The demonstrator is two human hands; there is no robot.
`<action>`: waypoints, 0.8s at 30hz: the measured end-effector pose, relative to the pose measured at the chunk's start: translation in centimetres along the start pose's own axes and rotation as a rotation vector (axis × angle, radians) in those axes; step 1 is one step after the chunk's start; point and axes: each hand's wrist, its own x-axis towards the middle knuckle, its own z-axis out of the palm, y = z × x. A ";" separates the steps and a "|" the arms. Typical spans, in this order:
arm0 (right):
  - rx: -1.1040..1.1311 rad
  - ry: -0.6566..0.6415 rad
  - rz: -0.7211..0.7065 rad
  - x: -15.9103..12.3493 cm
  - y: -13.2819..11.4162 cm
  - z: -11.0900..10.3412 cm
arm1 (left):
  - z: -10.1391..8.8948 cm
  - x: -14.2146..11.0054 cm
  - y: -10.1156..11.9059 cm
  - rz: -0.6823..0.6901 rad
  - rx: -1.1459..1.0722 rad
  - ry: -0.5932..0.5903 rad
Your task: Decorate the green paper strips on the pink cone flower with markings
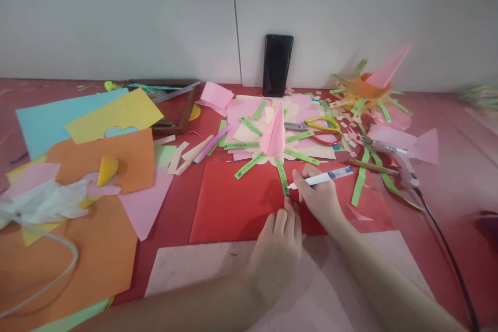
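My right hand point(319, 194) grips a white marker pen point(322, 178) with a blue end, its tip touching a green paper strip point(282, 175) that lies on a red paper sheet point(233, 202). My left hand point(278, 241) rests on the red sheet just below the strip, fingers together and pressing down beside the strip's near end. The strip is one of several green strips fanning out from under a pink paper cone point(274, 132) that stands just beyond the red sheet.
Scissors point(319, 129) with yellow and red handles lie behind the cone. A glue gun point(402, 168) with black cord lies right. A black phone point(277, 65) leans against the wall. Coloured paper sheets point(97, 155) cover the left. An orange-and-green paper craft point(365, 91) stands far right.
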 end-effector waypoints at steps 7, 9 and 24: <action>-0.002 0.002 -0.002 0.0 -0.2 0.0 | -0.1 0.0 0.0 -0.001 0.013 0.007; 0.004 0.001 0.007 0.0 -0.1 0.0 | -0.1 0.0 -0.1 0.006 0.013 0.008; -0.026 0.014 -0.026 0.1 0.0 0.2 | 0.0 -0.1 -0.1 0.004 0.030 0.017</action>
